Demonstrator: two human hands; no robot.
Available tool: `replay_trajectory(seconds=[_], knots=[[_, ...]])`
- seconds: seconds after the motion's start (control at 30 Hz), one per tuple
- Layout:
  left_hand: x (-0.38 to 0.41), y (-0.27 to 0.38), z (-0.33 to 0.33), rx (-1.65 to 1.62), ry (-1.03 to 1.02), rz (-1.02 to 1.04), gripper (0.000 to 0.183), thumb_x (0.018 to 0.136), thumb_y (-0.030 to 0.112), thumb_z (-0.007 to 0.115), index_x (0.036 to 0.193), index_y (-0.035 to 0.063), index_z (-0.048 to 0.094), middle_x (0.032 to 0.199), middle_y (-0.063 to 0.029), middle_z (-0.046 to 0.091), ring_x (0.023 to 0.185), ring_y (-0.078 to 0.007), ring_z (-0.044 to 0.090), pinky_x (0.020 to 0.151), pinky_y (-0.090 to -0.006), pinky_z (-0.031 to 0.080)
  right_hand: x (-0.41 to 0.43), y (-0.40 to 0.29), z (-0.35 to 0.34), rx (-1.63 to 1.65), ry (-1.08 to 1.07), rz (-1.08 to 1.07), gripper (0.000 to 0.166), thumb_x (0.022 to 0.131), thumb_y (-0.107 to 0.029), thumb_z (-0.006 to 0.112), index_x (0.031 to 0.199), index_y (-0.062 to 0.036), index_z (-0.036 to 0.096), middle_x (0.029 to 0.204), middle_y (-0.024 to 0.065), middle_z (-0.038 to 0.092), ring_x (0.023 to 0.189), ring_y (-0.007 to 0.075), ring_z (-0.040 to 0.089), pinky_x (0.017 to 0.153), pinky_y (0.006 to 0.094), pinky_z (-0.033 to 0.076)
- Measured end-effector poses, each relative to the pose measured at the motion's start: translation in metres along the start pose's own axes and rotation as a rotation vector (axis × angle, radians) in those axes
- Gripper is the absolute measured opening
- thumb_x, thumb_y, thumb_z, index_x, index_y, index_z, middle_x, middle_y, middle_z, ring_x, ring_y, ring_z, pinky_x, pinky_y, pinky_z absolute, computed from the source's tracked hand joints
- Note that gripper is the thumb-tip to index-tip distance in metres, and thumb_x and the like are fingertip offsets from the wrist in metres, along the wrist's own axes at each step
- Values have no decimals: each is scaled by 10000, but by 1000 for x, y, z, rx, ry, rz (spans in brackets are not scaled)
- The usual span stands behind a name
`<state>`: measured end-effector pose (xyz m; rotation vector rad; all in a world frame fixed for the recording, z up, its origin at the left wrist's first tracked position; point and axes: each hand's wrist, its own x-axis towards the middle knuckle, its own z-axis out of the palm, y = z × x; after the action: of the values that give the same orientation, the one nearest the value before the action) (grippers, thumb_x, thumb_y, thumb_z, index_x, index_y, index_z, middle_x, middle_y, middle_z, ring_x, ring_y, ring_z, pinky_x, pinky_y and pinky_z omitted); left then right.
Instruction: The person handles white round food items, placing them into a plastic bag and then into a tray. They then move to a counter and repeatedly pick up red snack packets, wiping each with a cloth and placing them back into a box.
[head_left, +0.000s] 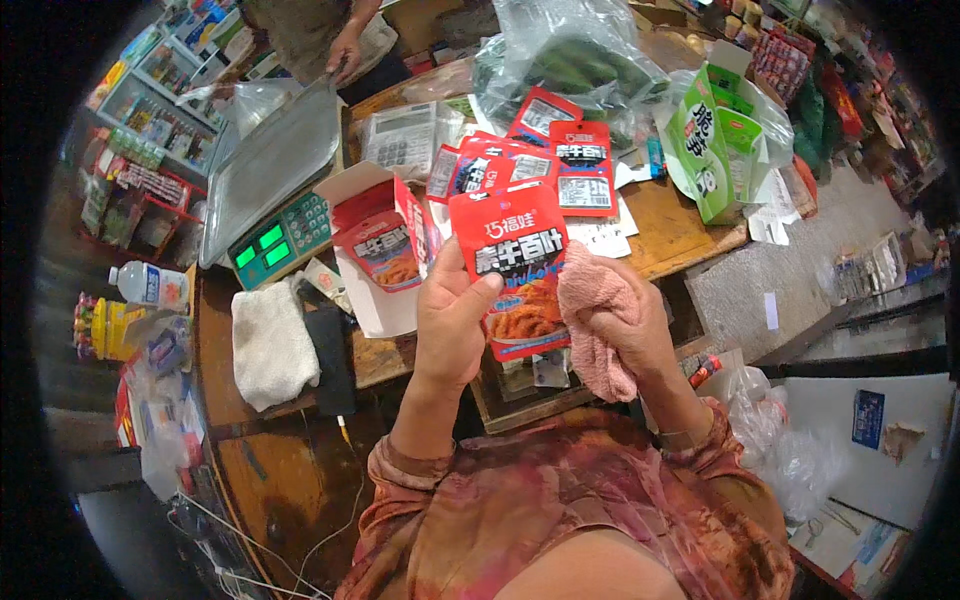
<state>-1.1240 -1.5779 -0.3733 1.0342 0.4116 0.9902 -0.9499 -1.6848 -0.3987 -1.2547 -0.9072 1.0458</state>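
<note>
My left hand (452, 315) grips a red snack pouch (517, 247) by its left edge, thumb on the printed front. A folded pink cloth (600, 322) is bunched in my right hand (637, 322), and it presses against the pouch's right edge. Just beyond the held pouch, several more red pouches (585, 169) lie overlapping on the wooden desk (660, 240). To the left of my left hand stands an opened red-and-white carton (375, 307) with a matching pouch in it or printed on it; I cannot tell which.
A digital scale (277, 240) with a metal pan (274, 150) stands at left, near a calculator (397, 139) and a white towel (274, 345). Plastic-bagged green vegetables (585, 71) lie at the back. A green carton (705, 150) stands right. Across the desk is another person's hand (345, 56).
</note>
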Motion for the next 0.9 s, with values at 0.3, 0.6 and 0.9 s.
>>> replay_trajectory(seconds=[0.3, 0.6, 0.9], knots=[[-24, 63, -33, 1108, -13, 152, 546, 699, 68, 815, 1205, 22, 615, 1019, -131, 692, 951, -216, 673, 861, -317, 516, -12, 0, 19, -409, -186, -340, 563, 721, -78, 742, 1251, -14, 565, 1137, 166, 657, 1037, 283, 655, 895, 359, 500], [-46, 114, -46, 1333, 213, 260, 226, 703, 36, 790, 879, 11, 651, 815, -77, 665, 697, -155, 633, 640, -284, 503, -5, 8, 25, -367, -260, -287, 601, 695, -56, 754, 1262, -20, 559, 1097, 175, 661, 1013, 295, 661, 871, 347, 506], [-16, 139, -77, 1373, 480, 330, 165, 782, 8, 714, 932, 5, 646, 787, -62, 653, 727, -125, 616, 684, -278, 490, -4, 19, -3, -303, -48, -227, 569, 680, -26, 645, 1243, -23, 567, 1077, 131, 663, 1001, 217, 648, 900, 325, 481]])
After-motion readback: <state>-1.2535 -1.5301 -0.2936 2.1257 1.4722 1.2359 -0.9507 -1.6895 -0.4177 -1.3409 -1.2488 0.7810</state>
